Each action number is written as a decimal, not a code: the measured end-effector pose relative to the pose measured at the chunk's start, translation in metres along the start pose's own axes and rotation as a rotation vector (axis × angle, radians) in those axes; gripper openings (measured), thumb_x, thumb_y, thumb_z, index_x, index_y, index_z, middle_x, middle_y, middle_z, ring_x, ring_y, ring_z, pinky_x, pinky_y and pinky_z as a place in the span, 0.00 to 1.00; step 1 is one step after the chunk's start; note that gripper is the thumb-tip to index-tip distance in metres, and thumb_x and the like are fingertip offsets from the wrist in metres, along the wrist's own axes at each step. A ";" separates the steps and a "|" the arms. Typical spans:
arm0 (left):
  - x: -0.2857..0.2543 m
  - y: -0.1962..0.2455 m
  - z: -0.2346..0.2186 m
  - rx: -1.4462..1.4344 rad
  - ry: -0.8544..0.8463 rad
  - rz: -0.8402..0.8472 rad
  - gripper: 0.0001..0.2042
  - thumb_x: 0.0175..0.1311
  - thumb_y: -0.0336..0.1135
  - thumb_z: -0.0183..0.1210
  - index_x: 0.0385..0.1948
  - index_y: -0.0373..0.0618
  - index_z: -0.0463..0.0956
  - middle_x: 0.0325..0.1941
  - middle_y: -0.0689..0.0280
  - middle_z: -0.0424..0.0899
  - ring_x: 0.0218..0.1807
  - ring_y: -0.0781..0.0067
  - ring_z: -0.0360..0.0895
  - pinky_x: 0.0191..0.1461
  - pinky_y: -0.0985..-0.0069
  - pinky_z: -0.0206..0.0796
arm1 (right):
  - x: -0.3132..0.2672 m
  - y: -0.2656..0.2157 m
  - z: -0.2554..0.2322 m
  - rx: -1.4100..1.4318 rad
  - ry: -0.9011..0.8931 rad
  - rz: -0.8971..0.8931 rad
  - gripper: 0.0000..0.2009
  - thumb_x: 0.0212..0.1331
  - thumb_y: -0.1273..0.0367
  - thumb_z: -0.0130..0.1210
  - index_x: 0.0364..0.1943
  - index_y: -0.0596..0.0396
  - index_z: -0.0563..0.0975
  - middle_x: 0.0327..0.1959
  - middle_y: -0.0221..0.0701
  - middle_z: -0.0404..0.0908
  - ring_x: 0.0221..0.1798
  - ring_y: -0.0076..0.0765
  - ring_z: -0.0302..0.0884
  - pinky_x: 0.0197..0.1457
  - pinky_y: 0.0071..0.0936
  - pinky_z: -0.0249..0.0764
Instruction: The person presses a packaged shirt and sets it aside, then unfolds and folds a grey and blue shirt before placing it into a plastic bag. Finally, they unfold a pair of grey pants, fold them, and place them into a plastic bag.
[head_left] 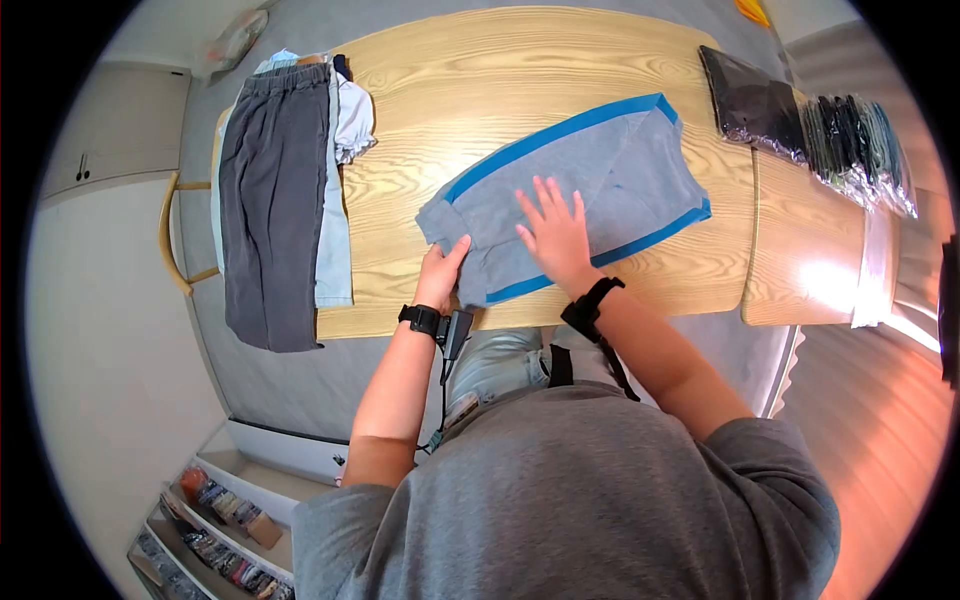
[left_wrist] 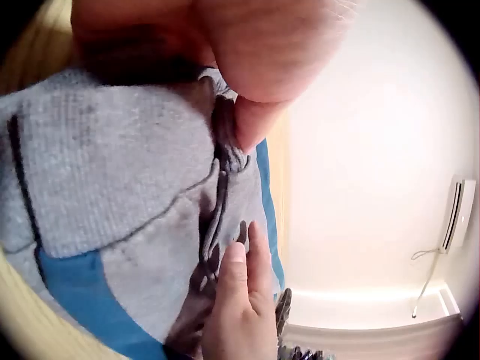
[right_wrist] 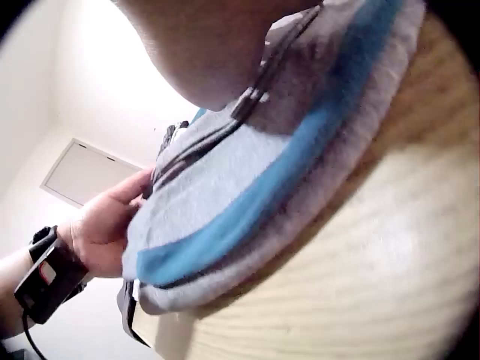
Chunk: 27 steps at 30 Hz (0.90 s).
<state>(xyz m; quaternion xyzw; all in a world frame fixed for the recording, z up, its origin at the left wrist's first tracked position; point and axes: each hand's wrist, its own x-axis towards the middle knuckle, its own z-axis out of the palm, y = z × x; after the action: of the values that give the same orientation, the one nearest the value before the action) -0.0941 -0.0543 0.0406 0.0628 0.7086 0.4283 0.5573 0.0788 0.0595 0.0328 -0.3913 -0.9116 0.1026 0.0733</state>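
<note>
Grey drawstring pants (head_left: 625,180) with a blue stripe along each side lie spread at a slant on the wooden table. My left hand (head_left: 437,278) grips the ribbed waistband at the near left end, thumb on top and fingers tucked beneath. In the left wrist view, the ribbed waistband (left_wrist: 120,165) looms large with a dark cord (left_wrist: 217,202) beside it. My right hand (head_left: 555,235) rests with spread fingers on the middle of the fabric. From the right wrist, the drawstring (right_wrist: 244,105) shows running across the cloth under that hand.
Dark grey trousers (head_left: 275,200) lie over light blue and white clothes (head_left: 355,120) at the table's left. A dark garment in clear plastic (head_left: 750,100) and a bag of folded clothes (head_left: 855,145) sit at the right. A wooden chair (head_left: 172,235) stands left; shelves (head_left: 235,520) are low behind.
</note>
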 end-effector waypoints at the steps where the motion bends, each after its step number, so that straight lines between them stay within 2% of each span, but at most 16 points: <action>1: 0.007 -0.009 -0.001 -0.028 0.016 0.051 0.23 0.60 0.45 0.60 0.46 0.31 0.70 0.46 0.60 0.77 0.47 0.72 0.72 0.50 0.74 0.65 | -0.006 -0.002 0.002 -0.001 0.005 0.009 0.26 0.58 0.54 0.51 0.62 0.38 0.66 0.67 0.31 0.59 0.71 0.38 0.51 0.68 0.53 0.48; 3: 0.010 -0.015 0.001 -0.045 0.024 0.101 0.24 0.60 0.43 0.60 0.47 0.30 0.68 0.48 0.59 0.76 0.48 0.71 0.72 0.51 0.74 0.65 | -0.017 -0.005 0.009 0.131 -0.005 -0.078 0.26 0.59 0.55 0.50 0.63 0.42 0.64 0.68 0.32 0.59 0.71 0.37 0.51 0.69 0.52 0.47; 7: -0.019 0.016 0.026 -0.077 0.013 0.258 0.20 0.63 0.33 0.55 0.53 0.33 0.65 0.54 0.57 0.74 0.53 0.69 0.71 0.56 0.72 0.63 | -0.021 -0.009 0.009 0.192 0.002 -0.048 0.26 0.60 0.56 0.49 0.63 0.42 0.64 0.68 0.33 0.58 0.71 0.36 0.52 0.69 0.51 0.46; 10: -0.034 0.042 0.047 0.085 0.013 0.487 0.22 0.62 0.32 0.56 0.56 0.34 0.62 0.55 0.57 0.74 0.55 0.69 0.71 0.57 0.73 0.63 | -0.022 -0.007 0.006 0.446 -0.061 -0.064 0.27 0.59 0.60 0.51 0.63 0.45 0.63 0.68 0.33 0.58 0.72 0.39 0.50 0.71 0.50 0.44; 11: -0.037 0.052 0.055 0.090 0.005 0.492 0.22 0.62 0.32 0.56 0.56 0.34 0.62 0.55 0.57 0.74 0.55 0.69 0.71 0.57 0.73 0.63 | -0.020 -0.001 0.003 0.445 -0.053 -0.057 0.27 0.59 0.60 0.51 0.63 0.45 0.63 0.68 0.33 0.58 0.72 0.39 0.50 0.71 0.50 0.44; 13: -0.037 0.067 0.070 0.409 0.061 0.513 0.23 0.59 0.33 0.59 0.54 0.33 0.63 0.51 0.55 0.76 0.52 0.66 0.74 0.55 0.72 0.65 | -0.015 0.017 0.002 0.780 -0.232 -0.077 0.27 0.56 0.66 0.53 0.62 0.49 0.64 0.66 0.38 0.62 0.70 0.44 0.53 0.70 0.46 0.47; 14: -0.028 0.067 0.078 0.482 0.097 0.489 0.24 0.55 0.35 0.61 0.51 0.32 0.65 0.47 0.53 0.79 0.48 0.63 0.77 0.52 0.71 0.67 | -0.011 0.029 0.008 1.005 -0.204 -0.013 0.27 0.54 0.71 0.54 0.61 0.52 0.66 0.62 0.42 0.67 0.66 0.43 0.61 0.68 0.38 0.56; 15: -0.020 0.067 0.088 0.526 0.105 0.479 0.24 0.54 0.36 0.62 0.48 0.31 0.65 0.44 0.51 0.80 0.46 0.61 0.78 0.49 0.70 0.69 | -0.011 0.043 -0.005 1.318 -0.333 0.197 0.24 0.55 0.71 0.52 0.59 0.56 0.67 0.60 0.42 0.69 0.62 0.38 0.67 0.64 0.29 0.62; 17: -0.011 0.072 0.113 0.541 0.090 0.551 0.24 0.54 0.38 0.62 0.46 0.30 0.65 0.40 0.50 0.80 0.43 0.57 0.79 0.46 0.69 0.70 | -0.002 0.077 -0.005 1.668 -0.328 0.325 0.24 0.59 0.68 0.50 0.61 0.59 0.65 0.61 0.41 0.68 0.61 0.35 0.67 0.62 0.30 0.64; 18: -0.001 0.068 0.123 0.657 0.103 0.572 0.25 0.54 0.42 0.63 0.44 0.30 0.65 0.36 0.50 0.81 0.39 0.55 0.79 0.43 0.68 0.70 | 0.001 0.088 -0.012 1.725 -0.356 0.498 0.25 0.64 0.62 0.46 0.62 0.60 0.63 0.61 0.40 0.68 0.61 0.38 0.66 0.63 0.32 0.62; 19: 0.003 0.070 0.132 0.718 0.047 0.529 0.31 0.55 0.46 0.63 0.51 0.28 0.62 0.33 0.53 0.81 0.35 0.60 0.79 0.39 0.69 0.70 | 0.004 0.094 -0.016 1.730 -0.343 0.505 0.25 0.64 0.62 0.46 0.62 0.60 0.63 0.61 0.40 0.68 0.61 0.38 0.66 0.63 0.32 0.62; 21: 0.015 0.063 0.141 0.567 -0.087 0.328 0.37 0.57 0.47 0.61 0.60 0.29 0.54 0.35 0.56 0.81 0.34 0.68 0.78 0.37 0.74 0.69 | 0.007 0.104 -0.020 1.727 -0.334 0.963 0.27 0.66 0.56 0.43 0.63 0.60 0.61 0.61 0.41 0.67 0.61 0.38 0.65 0.64 0.33 0.59; 23: 0.007 0.064 0.137 0.375 -0.225 0.252 0.38 0.62 0.46 0.58 0.65 0.33 0.47 0.38 0.58 0.81 0.35 0.74 0.78 0.39 0.78 0.68 | 0.008 0.107 -0.019 1.732 -0.310 0.927 0.30 0.64 0.52 0.46 0.62 0.62 0.62 0.60 0.44 0.68 0.61 0.37 0.65 0.65 0.28 0.57; 25: 0.004 0.065 0.122 0.299 -0.283 0.274 0.27 0.66 0.39 0.53 0.63 0.40 0.54 0.41 0.59 0.81 0.38 0.75 0.78 0.43 0.79 0.67 | 0.009 0.105 -0.018 1.691 -0.296 0.611 0.33 0.61 0.49 0.50 0.60 0.65 0.65 0.58 0.45 0.70 0.61 0.37 0.65 0.64 0.25 0.58; 26: 0.006 0.064 0.112 0.256 -0.291 0.294 0.25 0.66 0.37 0.52 0.62 0.40 0.55 0.42 0.59 0.81 0.38 0.75 0.78 0.43 0.79 0.67 | 0.010 0.101 -0.017 1.694 -0.296 0.612 0.33 0.61 0.49 0.50 0.60 0.65 0.65 0.58 0.45 0.70 0.61 0.37 0.65 0.64 0.25 0.58; 27: 0.007 0.063 0.102 0.213 -0.298 0.314 0.23 0.67 0.36 0.51 0.61 0.41 0.57 0.42 0.59 0.81 0.39 0.75 0.78 0.43 0.79 0.67 | 0.010 0.096 -0.017 1.548 -0.257 0.585 0.31 0.60 0.53 0.53 0.58 0.65 0.66 0.56 0.43 0.72 0.59 0.36 0.67 0.61 0.26 0.61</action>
<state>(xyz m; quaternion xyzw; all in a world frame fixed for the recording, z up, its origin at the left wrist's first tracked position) -0.0352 0.0437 0.0770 0.2931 0.6414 0.4187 0.5722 0.1425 0.1337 0.0266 -0.4365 -0.4467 0.7582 0.1870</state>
